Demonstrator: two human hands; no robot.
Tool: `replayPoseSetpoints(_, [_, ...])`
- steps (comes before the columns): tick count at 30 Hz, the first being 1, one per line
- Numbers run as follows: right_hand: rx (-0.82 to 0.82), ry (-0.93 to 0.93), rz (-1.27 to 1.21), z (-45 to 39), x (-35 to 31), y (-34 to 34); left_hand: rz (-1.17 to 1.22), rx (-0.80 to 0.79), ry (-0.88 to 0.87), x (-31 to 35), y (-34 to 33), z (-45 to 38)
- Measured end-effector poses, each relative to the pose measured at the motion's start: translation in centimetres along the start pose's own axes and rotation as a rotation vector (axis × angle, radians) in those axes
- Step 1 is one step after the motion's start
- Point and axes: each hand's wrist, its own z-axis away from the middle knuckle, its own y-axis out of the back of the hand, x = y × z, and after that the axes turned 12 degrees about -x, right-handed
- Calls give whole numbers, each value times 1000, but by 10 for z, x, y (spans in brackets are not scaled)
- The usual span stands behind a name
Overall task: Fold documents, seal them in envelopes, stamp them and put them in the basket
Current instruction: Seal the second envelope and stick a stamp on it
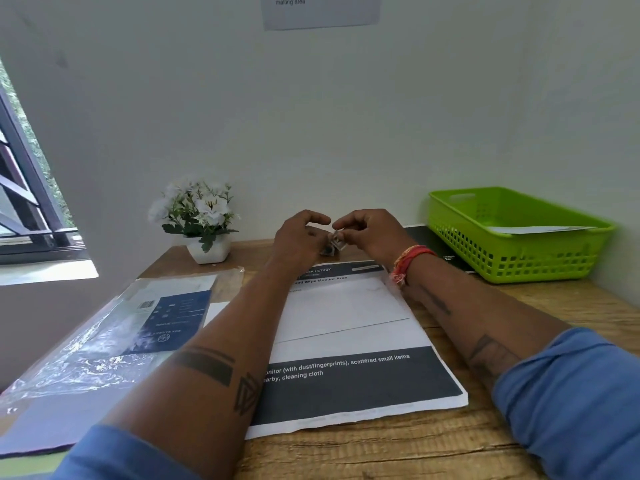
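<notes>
A white envelope [346, 306] lies on a stack of printed documents [363, 382] in the middle of the wooden desk [450, 452]. Beyond its far edge both hands meet above the desk. My left hand [298, 237] and my right hand [370, 233] pinch a small crumpled strip of stamps [333, 242] between their fingertips. The green plastic basket [516, 251] stands at the back right, with a white envelope [540, 229] lying inside it.
A clear plastic pack of envelopes [138, 327] lies at the left of the desk. A white pot of white flowers [201, 220] stands at the back against the wall. A dark sheet [436, 244] lies under the basket's left side. A window is at far left.
</notes>
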Motion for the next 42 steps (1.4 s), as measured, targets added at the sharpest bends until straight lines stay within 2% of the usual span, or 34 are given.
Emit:
replayPoseSetpoints(5, [21,-25,-137,14,-1,7,6,-41,-17,9,-9,5])
replayPoseSetpoints(12, [103,-15,-122,15,-2,6,-208,97,61,15,-14,8])
replayPoseSetpoints(18, [85,-28,-145,16,3,10,-117,-22,27,10,-16,8])
replayPoseSetpoints(24, [86,-21,-97,19,-2,6,-126,30,37,9,-16,8])
replayPoseSetpoints(27, [103,-17,-116,18,0,7,-19,7,78,8,-12,11])
replayPoseSetpoints(30, [101,-18,-149,17,3,9,43,-59,68,9,-11,13])
replayPoseSetpoints(33, [60,-9,-203,20,2,10,8,-132,37,10,-13,14])
replayPoseSetpoints(36, [40,-13,-246,20,1,9,-44,-108,14,10,-16,13])
replayPoseSetpoints(40, [151,-61,-272,18,0,11,-20,-86,22,7,-14,11])
replayPoseSetpoints(42, [109,-69,-342,20,0,13,19,-78,31,7,-14,12])
